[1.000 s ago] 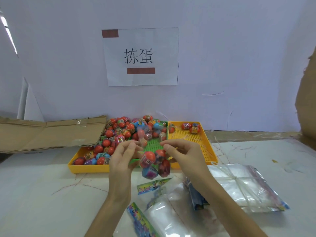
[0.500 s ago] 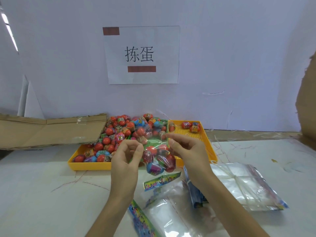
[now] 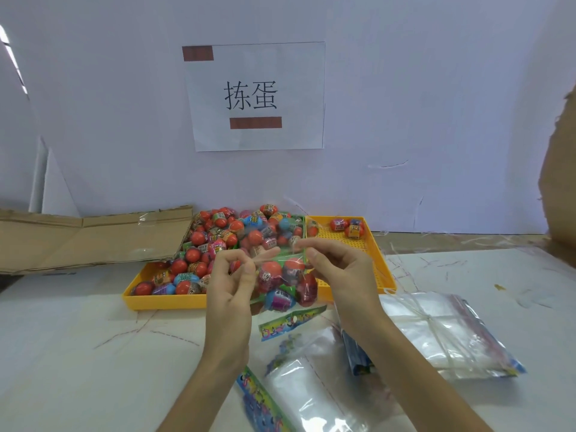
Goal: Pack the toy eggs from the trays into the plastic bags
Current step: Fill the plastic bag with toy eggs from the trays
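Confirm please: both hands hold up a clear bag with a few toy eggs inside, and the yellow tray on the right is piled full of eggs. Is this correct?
Not quite. In the head view the left hand and right hand do hold up the clear bag of eggs, but the right yellow tray holds only a few eggs; the heaped pile is in the left tray.

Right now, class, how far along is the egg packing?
Done: a few eggs sit inside the held bag. In hand: the left hand and right hand pinch its top edge. Left: many eggs fill the yellow tray; empty bags wait.
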A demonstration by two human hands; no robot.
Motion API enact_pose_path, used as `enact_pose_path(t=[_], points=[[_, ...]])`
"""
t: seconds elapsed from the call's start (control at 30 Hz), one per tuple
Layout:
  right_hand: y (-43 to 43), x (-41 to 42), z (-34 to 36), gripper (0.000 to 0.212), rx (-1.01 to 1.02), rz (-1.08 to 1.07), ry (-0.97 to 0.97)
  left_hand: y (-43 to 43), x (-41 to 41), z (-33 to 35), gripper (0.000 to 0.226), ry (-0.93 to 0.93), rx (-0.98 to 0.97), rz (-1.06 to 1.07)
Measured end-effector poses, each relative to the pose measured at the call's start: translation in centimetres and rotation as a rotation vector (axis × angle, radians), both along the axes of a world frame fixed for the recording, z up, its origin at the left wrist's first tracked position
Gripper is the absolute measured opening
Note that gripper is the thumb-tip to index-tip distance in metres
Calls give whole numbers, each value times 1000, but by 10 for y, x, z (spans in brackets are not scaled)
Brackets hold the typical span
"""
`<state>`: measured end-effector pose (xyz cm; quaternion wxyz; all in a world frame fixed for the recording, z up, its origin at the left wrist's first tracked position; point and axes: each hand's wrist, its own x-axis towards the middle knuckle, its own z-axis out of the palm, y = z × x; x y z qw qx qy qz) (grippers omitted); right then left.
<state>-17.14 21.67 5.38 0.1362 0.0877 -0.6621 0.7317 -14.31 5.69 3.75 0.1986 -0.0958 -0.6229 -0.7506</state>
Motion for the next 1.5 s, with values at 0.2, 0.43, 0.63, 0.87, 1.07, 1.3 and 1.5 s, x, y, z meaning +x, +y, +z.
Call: enact_pose_path(t=[0.2, 0.43, 0.63, 0.87, 1.07, 1.3, 1.5], points=[[-1, -1, 0, 20, -2, 55, 18, 0, 4, 6, 11, -72, 206, -166], [-1, 0, 3, 27, -72, 134, -15, 1, 6, 10, 12, -107, 314, -356], [8, -2, 4, 19, -109, 238, -277, -1, 6, 11, 12, -130, 312, -356], [10, -2, 6, 36, -65, 317, -342, 0, 6, 10, 13, -157, 282, -323], [7, 1, 6, 33, -13, 348, -271, -1, 5, 8, 13, -134, 247, -344], [8, 2, 9, 12, -184, 396, -326, -1, 5, 9, 8, -161, 354, -423], [5, 6, 8, 9, -181, 360, -245, 1, 7, 16, 41, -254, 381, -499]])
